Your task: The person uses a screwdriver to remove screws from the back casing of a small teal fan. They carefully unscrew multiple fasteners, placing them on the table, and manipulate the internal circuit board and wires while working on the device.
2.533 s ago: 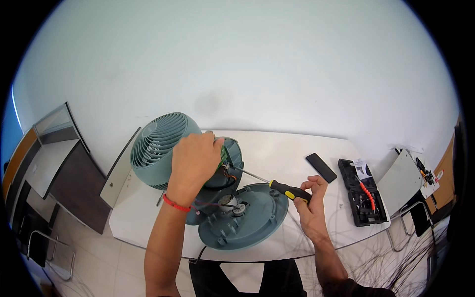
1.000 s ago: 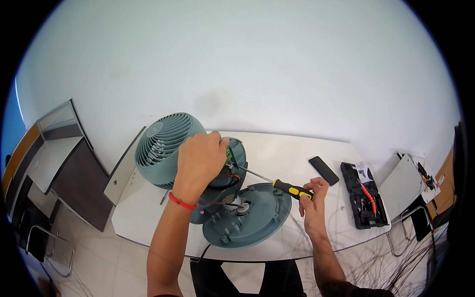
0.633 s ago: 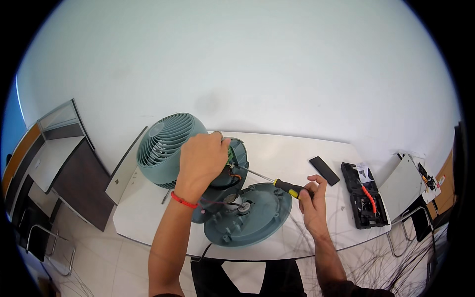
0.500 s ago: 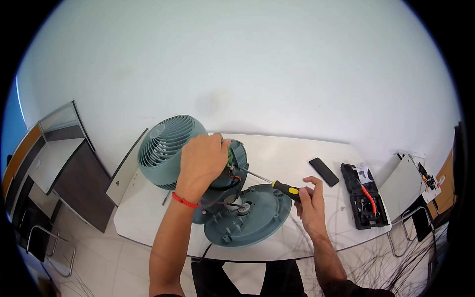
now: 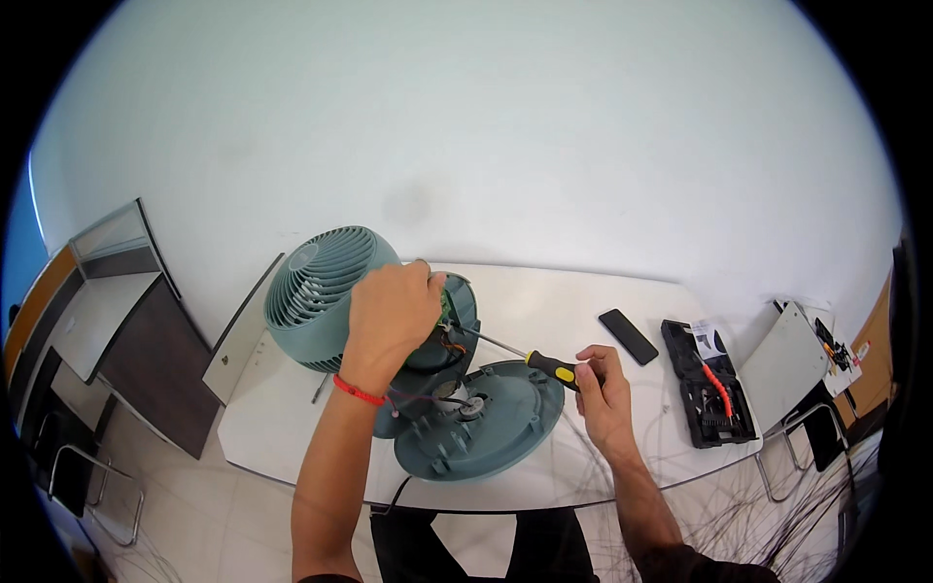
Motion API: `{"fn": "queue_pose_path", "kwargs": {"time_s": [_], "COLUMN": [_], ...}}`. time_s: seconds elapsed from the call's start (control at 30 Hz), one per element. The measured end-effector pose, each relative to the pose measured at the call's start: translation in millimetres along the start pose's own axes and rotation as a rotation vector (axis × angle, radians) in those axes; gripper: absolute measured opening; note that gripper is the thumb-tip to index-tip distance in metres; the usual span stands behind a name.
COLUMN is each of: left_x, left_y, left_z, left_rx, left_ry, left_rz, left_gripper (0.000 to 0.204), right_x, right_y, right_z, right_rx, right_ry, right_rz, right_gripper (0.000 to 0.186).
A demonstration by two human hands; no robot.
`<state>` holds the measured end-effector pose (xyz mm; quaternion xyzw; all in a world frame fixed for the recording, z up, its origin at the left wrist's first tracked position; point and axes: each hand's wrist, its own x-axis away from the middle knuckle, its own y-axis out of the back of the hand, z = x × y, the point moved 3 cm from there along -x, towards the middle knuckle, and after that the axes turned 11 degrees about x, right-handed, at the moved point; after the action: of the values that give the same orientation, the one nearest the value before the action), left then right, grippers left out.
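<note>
A grey-green desk fan [image 5: 326, 282] lies on its side on the white table, its bottom opened. My left hand [image 5: 394, 316], a red bracelet at its wrist, is closed on the fan's base housing [image 5: 465, 309] beside a green circuit board [image 5: 446, 307]; its fingertips are partly hidden. In my right hand [image 5: 604, 400] is a screwdriver [image 5: 554, 367] with a black and yellow handle. Its long shaft points left into the open base, close to some wires. The round base cover [image 5: 505, 432] rests nearer to me, still joined by wires.
Right of the fan lies a black phone [image 5: 628, 336]. Beyond it sits an open black tool case [image 5: 702, 408] with a red-handled tool [image 5: 717, 391]. A small metal piece [image 5: 319, 390] lies left of my left forearm. A power cord [image 5: 397, 497] hangs at the near edge.
My right thumb and fingers have shifted on the screwdriver handle and curl closer around it. The whole view has slid slightly; my left hand keeps its place on the fan.
</note>
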<state>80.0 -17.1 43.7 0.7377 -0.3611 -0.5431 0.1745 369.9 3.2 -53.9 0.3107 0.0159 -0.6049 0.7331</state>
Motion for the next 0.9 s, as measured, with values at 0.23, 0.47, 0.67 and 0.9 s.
{"fn": "queue_pose_path", "kwargs": {"time_s": [0.23, 0.47, 0.67, 0.9], "left_x": [0.2, 1.4, 1.6, 2.4], "left_y": [-1.5, 0.8, -1.2, 0.2], "left_z": [1.2, -0.1, -0.5, 1.7], "left_rx": [0.017, -0.001, -0.009, -0.012], "left_ry": [-0.017, -0.006, -0.008, 0.005], "left_rz": [-0.009, -0.01, -0.004, -0.006], "left_gripper": [0.034, 0.033, 0.033, 0.033], "right_x": [1.6, -5.1, -5.8, -13.5], "right_y": [4.6, 7.5, 14.8, 18.8], "right_z": [2.2, 5.9, 12.3, 14.3], "right_rx": [-0.047, 0.019, 0.07, 0.202], "right_ry": [0.05, -0.158, -0.006, -0.11], "right_rz": [-0.109, 0.058, 0.069, 0.141], "right_gripper": [0.022, 0.023, 0.025, 0.024]}}
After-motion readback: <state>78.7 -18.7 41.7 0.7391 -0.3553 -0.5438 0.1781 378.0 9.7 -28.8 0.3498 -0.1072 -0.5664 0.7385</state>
